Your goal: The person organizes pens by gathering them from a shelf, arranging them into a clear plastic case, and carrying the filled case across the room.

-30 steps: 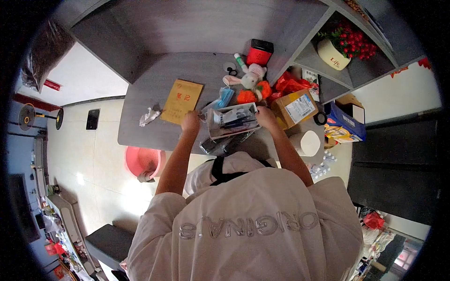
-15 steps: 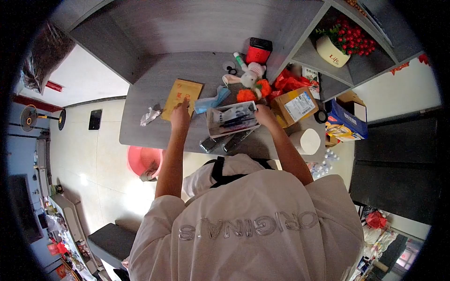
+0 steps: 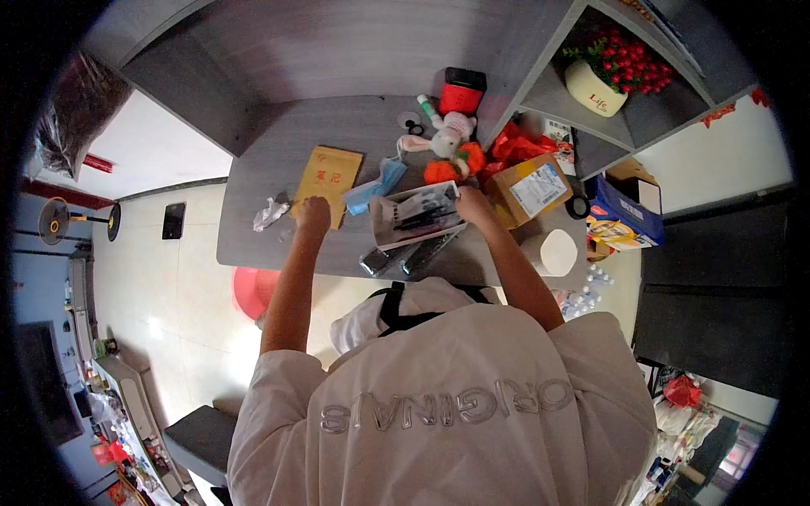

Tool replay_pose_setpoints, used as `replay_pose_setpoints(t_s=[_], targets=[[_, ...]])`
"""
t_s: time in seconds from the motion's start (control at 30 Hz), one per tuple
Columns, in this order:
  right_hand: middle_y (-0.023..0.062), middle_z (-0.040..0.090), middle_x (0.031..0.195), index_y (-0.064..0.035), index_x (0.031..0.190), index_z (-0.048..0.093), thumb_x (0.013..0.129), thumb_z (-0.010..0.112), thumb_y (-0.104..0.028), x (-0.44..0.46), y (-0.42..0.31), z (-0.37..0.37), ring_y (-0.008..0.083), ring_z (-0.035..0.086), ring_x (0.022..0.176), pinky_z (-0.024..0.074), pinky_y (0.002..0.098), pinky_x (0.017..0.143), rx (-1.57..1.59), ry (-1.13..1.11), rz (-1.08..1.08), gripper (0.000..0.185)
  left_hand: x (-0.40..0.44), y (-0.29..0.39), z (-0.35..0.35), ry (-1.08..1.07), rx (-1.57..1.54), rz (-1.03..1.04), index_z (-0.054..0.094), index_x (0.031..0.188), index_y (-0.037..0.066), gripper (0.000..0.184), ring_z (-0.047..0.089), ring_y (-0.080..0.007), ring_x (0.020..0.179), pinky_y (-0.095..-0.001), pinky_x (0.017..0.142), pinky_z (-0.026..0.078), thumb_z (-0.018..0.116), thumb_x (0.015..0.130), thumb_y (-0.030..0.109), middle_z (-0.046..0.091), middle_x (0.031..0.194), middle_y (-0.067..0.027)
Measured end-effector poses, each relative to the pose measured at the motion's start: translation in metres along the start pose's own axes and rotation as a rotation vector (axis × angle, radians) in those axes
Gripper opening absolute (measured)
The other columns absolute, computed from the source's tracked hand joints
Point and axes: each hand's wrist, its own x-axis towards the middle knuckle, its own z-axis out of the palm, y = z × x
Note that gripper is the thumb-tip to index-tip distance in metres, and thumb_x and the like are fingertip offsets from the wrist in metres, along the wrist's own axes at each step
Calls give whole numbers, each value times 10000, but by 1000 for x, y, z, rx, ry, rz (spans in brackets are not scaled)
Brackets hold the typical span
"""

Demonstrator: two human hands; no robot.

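My right hand [image 3: 474, 207] is closed on the right edge of a white open box [image 3: 388, 229] that holds several dark pens and packets. Over the lower left part of a tan notebook [image 3: 337, 173] is my left hand [image 3: 312, 215], its fingers curled; whether they grip anything is hidden. A blue face mask [image 3: 377, 187] lies between the notebook and the box. Crumpled white tissue [image 3: 270, 214] is left of my left hand. Two dark, shiny packages [image 3: 429, 253] lie below the box.
Behind the box are a plush rabbit [image 3: 451, 135] and a red-and-black container [image 3: 462, 91]. A cardboard box [image 3: 530, 192] and a white paper roll [image 3: 553, 253] stand on the right. A pink bucket [image 3: 253, 291] is on the floor beside the grey desk [image 3: 295, 118].
My left hand has moved left from the box to the notebook's lower edge. The face mask now lies spread beside the box. My right hand has stayed at the box.
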Motion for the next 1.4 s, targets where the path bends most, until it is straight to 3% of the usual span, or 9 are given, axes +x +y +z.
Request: replay_pose_setpoints(t_s=[0.07,0.27,0.47,0.6,0.77,0.97,1.13,1.27,1.4], targets=[[242,584,929,29,930,566,802,461,-132,4,4,4,372,568,884,434,436,759,-17,20,-10,231,-5,0,-4,-64,49,-39,625,803,40,166,608,-265,818,-374,717,482,502,774,148,627,852,-137],[236,593,904,37,914,572,791,469,-127,5,4,6,378,573,866,436,442,752,-18,54,-48,230,-2,-20,34,248,37,84,608,831,74,142,602,-302,809,-406,708,472,499,774,145,608,807,-133],[240,591,901,35,908,574,782,469,-120,12,12,14,382,570,870,435,440,760,-14,83,-48,226,0,-14,9,294,-382,37,563,897,92,138,592,-342,779,-440,649,474,477,797,132,585,895,-139],[239,590,916,32,915,576,779,473,-122,12,10,12,381,568,875,434,438,768,-18,54,-17,230,-19,37,-73,238,-493,62,556,914,91,152,596,-342,794,-446,646,477,446,816,130,581,905,-152],[223,588,962,17,955,579,784,486,-130,4,2,2,375,561,904,433,430,784,-24,65,-16,245,-39,119,-116,344,-607,429,556,962,77,192,596,-341,797,-438,638,482,444,811,118,594,880,-172],[226,586,941,9,937,584,783,519,-162,4,19,5,370,565,884,437,431,770,56,113,-149,240,-27,180,-112,230,-696,335,546,978,47,211,591,-348,776,-440,661,480,486,815,165,593,883,-171],[233,571,798,44,842,559,772,537,-147,12,35,9,366,575,747,441,435,680,127,50,-145,204,-9,185,-54,246,-601,457,543,1000,50,236,547,-322,935,-419,767,461,471,845,213,566,994,-151],[235,584,876,23,919,571,769,524,-170,8,35,9,369,576,848,440,421,729,162,37,-130,249,-20,182,-56,170,-551,430,490,1153,48,367,427,-315,1126,-405,936,363,483,845,246,492,1158,-144],[238,584,851,22,902,577,763,520,-159,3,35,9,373,580,825,441,426,716,160,93,-139,235,-35,178,-48,319,-476,521,411,1256,100,477,338,-301,1221,-434,1005,281,510,833,297,386,1297,-141]])
